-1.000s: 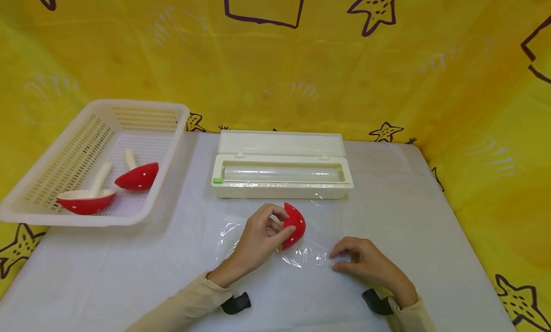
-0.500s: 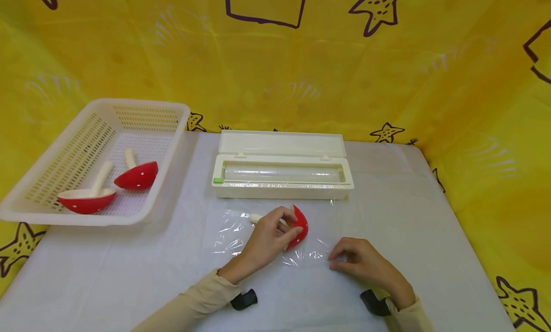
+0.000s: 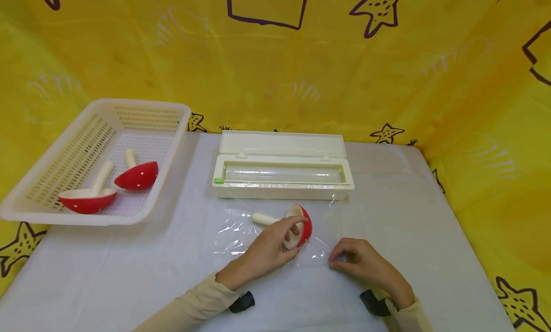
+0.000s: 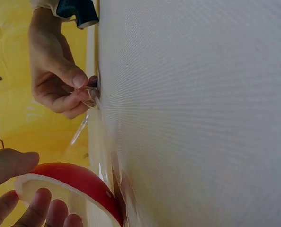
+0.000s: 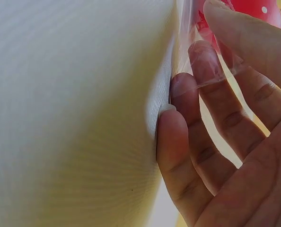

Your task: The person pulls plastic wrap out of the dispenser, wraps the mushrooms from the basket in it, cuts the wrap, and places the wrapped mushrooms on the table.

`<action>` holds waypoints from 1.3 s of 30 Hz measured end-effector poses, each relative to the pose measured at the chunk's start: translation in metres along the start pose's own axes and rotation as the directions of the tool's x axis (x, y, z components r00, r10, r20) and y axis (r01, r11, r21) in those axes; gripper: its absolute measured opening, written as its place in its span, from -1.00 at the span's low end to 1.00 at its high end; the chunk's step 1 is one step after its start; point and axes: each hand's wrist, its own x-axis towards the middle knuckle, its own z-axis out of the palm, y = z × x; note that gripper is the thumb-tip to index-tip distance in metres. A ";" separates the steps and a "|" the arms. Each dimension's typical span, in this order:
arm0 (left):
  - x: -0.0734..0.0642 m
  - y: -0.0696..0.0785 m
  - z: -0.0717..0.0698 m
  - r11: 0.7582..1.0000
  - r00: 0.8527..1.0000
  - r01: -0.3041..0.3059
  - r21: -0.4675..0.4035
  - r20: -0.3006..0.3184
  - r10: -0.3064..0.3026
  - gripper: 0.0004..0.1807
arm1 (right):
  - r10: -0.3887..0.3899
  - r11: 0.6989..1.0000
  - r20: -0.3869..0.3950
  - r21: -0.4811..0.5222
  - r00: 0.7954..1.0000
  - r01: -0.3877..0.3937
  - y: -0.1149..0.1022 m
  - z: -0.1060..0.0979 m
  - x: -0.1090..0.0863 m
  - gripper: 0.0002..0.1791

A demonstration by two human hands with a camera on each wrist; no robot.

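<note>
White-covered table: basket, wrap box, clear film.

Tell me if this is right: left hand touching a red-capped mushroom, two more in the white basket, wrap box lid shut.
One slip: the head view shows the wrap box lid open, the roll exposed. The left hand does touch a red-capped mushroom, with two more in the white basket.

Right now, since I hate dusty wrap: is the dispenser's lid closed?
No, the lid lies swung back, leaving the roll of film exposed.
</note>
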 end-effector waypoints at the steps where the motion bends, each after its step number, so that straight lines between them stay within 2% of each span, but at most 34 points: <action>1: 0.000 0.000 0.000 1.000 1.000 -0.001 0.013 0.000 0.001 -0.34 | 0.000 1.000 -0.002 0.000 1.000 0.000 0.000 0.000 0.000 -0.88; 9: -0.009 -0.002 -0.008 0.999 0.999 0.011 0.041 -0.030 -0.010 -0.36 | -0.022 1.000 -0.021 -0.007 1.000 0.022 0.001 0.002 0.000 -0.88; 19: -0.038 -0.018 -0.036 0.986 0.998 0.054 0.156 -0.037 -0.048 -0.58 | 0.016 0.999 -0.041 -0.035 0.999 -0.018 -0.001 0.000 -0.002 -0.89; 30: -0.068 -0.038 -0.061 0.969 0.997 0.076 0.234 -0.005 -0.076 -0.61 | 0.014 0.999 -0.081 -0.041 0.997 -0.017 -0.004 -0.002 -0.004 -0.83; 35: -0.079 -0.046 -0.070 0.948 0.999 0.044 0.314 0.007 -0.049 -0.55 | 0.015 0.999 -0.092 -0.043 0.996 -0.019 -0.004 -0.001 -0.004 -0.82; 39: -0.086 -0.050 -0.077 0.911 0.998 0.034 0.412 0.029 -0.051 -0.54 | 0.013 0.999 -0.101 -0.040 0.995 -0.017 -0.004 -0.001 -0.005 -0.84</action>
